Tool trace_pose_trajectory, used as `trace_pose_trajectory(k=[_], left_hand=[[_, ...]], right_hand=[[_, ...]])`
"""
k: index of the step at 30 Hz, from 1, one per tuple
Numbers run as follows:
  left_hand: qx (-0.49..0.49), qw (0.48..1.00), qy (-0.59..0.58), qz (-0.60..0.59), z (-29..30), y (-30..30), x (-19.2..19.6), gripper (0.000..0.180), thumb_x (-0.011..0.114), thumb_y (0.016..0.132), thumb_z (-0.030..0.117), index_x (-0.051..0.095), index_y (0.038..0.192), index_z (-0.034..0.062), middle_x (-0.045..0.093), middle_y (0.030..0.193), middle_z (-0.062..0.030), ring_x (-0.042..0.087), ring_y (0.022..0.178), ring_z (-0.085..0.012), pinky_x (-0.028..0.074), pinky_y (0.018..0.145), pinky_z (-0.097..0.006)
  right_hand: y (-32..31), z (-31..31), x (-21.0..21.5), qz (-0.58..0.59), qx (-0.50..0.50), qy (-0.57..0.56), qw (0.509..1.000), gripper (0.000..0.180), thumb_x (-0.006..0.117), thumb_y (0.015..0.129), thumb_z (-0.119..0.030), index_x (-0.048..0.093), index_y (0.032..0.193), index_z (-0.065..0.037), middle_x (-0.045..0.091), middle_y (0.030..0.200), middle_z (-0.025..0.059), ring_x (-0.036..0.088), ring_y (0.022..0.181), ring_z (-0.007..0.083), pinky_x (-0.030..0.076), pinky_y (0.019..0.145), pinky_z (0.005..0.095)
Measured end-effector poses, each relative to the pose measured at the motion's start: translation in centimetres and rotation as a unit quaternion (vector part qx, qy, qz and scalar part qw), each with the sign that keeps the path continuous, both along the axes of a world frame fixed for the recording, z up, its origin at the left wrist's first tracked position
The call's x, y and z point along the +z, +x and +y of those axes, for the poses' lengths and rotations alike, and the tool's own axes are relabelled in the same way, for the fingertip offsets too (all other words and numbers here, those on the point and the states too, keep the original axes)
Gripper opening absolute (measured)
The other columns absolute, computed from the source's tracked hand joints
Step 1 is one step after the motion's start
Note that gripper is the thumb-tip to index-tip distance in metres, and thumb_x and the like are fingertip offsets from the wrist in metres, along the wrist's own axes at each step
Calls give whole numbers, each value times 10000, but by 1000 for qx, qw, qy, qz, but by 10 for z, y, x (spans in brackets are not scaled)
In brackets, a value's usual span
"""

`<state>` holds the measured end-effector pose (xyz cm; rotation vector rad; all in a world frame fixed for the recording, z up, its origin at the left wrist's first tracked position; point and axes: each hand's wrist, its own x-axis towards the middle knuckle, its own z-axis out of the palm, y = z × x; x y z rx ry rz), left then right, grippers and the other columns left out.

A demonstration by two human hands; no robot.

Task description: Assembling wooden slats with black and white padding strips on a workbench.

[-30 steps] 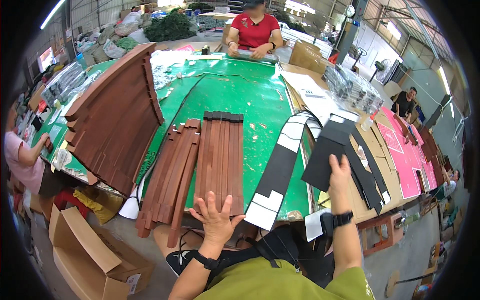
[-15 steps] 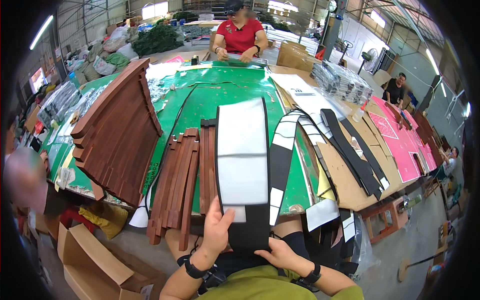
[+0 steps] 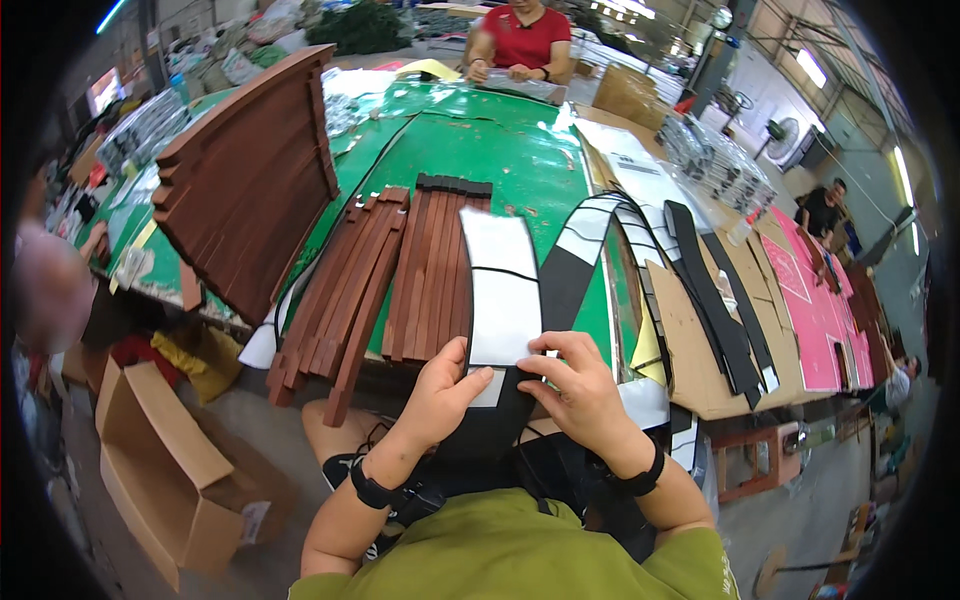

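Observation:
A wide black strip (image 3: 485,425) with white panels on its face rises in front of me, its far end over the table edge. My left hand (image 3: 440,395) grips its left edge, the thumb resting on a small white patch. On the opposite edge my right hand (image 3: 580,385) pinches with thumb and forefinger, at the lower corner of the large white panel (image 3: 505,318). Whether a panel corner is lifted there I cannot make out. Just beyond, a second black-and-white strip (image 3: 572,275) arches over the table toward the right.
Dark red wooden slats lie in two bundles (image 3: 350,270) (image 3: 435,265) on the green table (image 3: 480,140). A tall curved slat stack (image 3: 255,180) stands left. Black strips (image 3: 705,300) rest on cardboard at right. An open carton (image 3: 160,460) sits lower left. A red-shirted person (image 3: 525,42) works opposite.
My right hand has gone from the strip's lower end up to the white panel's lower corner. The strip now leans farther away, and my view has tipped downward.

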<state>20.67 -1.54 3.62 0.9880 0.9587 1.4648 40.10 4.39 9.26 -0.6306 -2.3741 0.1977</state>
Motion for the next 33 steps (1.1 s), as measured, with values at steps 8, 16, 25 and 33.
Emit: trace_pose_trajectory(k=[8, 16, 25, 33], left_hand=[[42, 993, -86, 74, -1, 13, -5, 241, 623, 1011, 161, 625, 1158, -30, 692, 1037, -52, 622, 945, -92, 511, 828, -275], [143, 866, 64, 474, 20, 41, -21, 237, 679, 899, 73, 645, 1133, 82, 666, 958, -130, 684, 777, -276, 539, 695, -346], [-297, 866, 64, 397, 0, 57, -47, 300, 712, 918, 238, 659, 1115, 18, 697, 1020, -165, 667, 967, -367, 525, 856, -428], [99, 950, -104, 276, -27, 45, -44, 184, 580, 1036, 193, 607, 1106, 25, 618, 739, -59, 603, 637, -161, 456, 577, -323]], right_hand=[[7, 8, -31, 8, 55, 33, 998, 367, 773, 770, -88, 718, 1132, -117, 616, 1171, 115, 611, 1042, 307, 502, 864, 412], [36, 1, -40, 14, 85, 77, 993, 255, 700, 703, -62, 673, 956, -87, 645, 1115, 92, 628, 1004, 266, 488, 792, 377], [31, 48, -21, 134, 49, -344, 928, 224, 753, 844, -23, 649, 1040, 11, 688, 925, 81, 651, 810, 163, 525, 735, 300], [-23, 95, -81, 45, 82, -503, 860, 287, 732, 907, -51, 692, 1189, -19, 657, 883, 19, 612, 811, 86, 524, 758, 250]])
